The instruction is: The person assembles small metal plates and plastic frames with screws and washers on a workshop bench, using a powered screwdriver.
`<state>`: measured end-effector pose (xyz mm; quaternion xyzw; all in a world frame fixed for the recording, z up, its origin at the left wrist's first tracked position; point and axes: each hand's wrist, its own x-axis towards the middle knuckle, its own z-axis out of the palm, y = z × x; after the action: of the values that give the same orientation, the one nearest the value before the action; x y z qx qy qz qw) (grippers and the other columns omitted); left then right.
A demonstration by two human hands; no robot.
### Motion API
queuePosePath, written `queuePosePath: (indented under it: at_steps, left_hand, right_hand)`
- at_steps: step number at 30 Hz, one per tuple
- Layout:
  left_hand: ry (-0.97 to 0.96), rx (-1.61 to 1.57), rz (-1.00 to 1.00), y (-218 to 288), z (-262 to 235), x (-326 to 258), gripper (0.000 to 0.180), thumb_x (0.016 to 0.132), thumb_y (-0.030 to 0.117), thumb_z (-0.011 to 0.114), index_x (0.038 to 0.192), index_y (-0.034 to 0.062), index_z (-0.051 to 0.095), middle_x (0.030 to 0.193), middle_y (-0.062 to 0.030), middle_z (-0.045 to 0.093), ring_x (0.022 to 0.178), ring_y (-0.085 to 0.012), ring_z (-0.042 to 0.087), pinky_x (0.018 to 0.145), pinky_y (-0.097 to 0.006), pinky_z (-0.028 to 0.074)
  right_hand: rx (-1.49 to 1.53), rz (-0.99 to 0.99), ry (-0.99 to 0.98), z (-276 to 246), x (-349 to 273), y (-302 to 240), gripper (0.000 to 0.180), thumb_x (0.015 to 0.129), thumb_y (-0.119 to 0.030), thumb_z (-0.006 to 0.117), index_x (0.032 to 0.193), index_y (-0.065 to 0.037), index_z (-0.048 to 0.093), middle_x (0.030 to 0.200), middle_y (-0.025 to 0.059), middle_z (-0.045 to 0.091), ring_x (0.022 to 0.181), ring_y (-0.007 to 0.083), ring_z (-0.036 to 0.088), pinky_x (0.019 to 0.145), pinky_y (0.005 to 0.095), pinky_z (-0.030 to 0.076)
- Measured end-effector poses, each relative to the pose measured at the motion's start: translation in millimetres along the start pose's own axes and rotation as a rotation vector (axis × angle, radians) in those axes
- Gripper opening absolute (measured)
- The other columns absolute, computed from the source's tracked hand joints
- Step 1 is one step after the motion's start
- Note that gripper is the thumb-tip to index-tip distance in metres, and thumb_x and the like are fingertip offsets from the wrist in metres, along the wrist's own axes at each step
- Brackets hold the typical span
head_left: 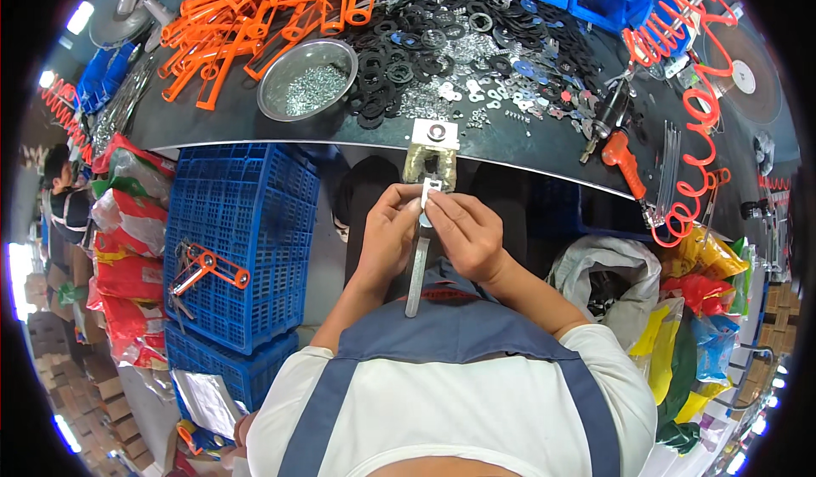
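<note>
Between my hands, at the table's near edge, is a long flat silver metal bar (416, 281) with a bracket-like head; its narrow end points down toward my apron. My left hand (389, 230) pinches the head from the left. From the right, the fingertips of my right hand (470, 232) press on the same head. Just beyond my fingers stands a yellowish wrapped fixture (416, 164), topped by a pale square plate (425, 130) with a dark ring on it. The fingers cover part of the head, so its exact form is hidden.
Orange handles (255, 18) are piled at the back left beside a metal bowl (266, 94) of small parts. Black rings (374, 73) and washers spread across the dark table. An orange-handled power driver (625, 162) lies right, near a coiled red hose (699, 120). Blue crates (246, 247) stand left.
</note>
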<state>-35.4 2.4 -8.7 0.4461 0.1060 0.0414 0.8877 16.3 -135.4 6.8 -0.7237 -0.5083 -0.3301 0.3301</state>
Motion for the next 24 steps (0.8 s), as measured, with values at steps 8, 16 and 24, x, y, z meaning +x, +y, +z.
queuePosePath:
  at_steps: [8,16,24]
  left_hand:
    - [-0.045,0.099,0.052,12.0,24.0,-1.0,0.058,0.074,0.010,0.071,0.122,-0.0043,0.041,0.108,-0.0182,0.060,0.095,-0.0229,0.061,0.084,-0.031,0.048]
    - [-0.054,0.124,0.191,26.3,-0.6,1.5,0.053,0.082,0.014,0.059,0.125,-0.0085,0.037,0.112,-0.0239,0.057,0.099,-0.0260,0.060,0.088,-0.036,0.049]
    - [-0.031,0.081,0.176,24.1,-2.8,-6.4,0.052,0.081,0.014,0.061,0.122,-0.0076,0.038,0.110,-0.0225,0.060,0.099,-0.0240,0.060,0.088,-0.035,0.047]
  right_hand:
    - [-0.039,0.369,0.035,-70.7,-30.6,66.0,0.026,0.073,-0.001,0.066,0.099,-0.001,0.064,0.105,0.0147,0.064,0.096,0.0284,0.063,0.084,0.0361,0.050]
    - [-1.136,1.285,-0.625,-270.5,-215.7,275.8,0.025,0.079,-0.012,0.058,0.097,0.004,0.064,0.105,0.0258,0.059,0.097,0.0378,0.060,0.084,0.0458,0.047]
    - [-1.201,1.289,-0.670,-275.6,-169.7,273.3,0.029,0.076,-0.014,0.060,0.098,0.003,0.065,0.105,0.0233,0.061,0.096,0.0377,0.062,0.077,0.0418,0.053]
